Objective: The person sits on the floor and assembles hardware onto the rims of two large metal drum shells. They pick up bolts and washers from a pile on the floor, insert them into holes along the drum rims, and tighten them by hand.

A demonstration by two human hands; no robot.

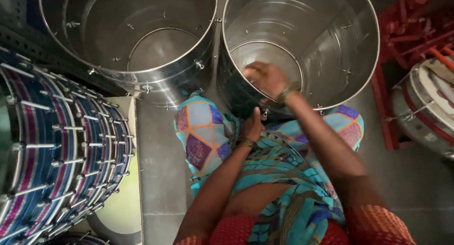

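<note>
A shiny steel drum shell [331,60] stands open-topped right in front of my knees, with small screws through its wall. My right hand [266,78] reaches over its near rim and down inside, fingers bent against the inner wall; what it grips is hidden. My left hand [252,126] presses on the outside of the same shell just below the rim, next to a small metal fitting [264,112]. A second steel drum shell [142,46] stands beside it on the left. My lap is covered in turquoise patterned cloth [283,164].
Finished drums with blue and purple striped shells and metal tension rods [61,150] are stacked at the left. A red metal frame [402,41] and a drum with a white head [430,108] stand at the right. Grey concrete floor [161,179] lies between.
</note>
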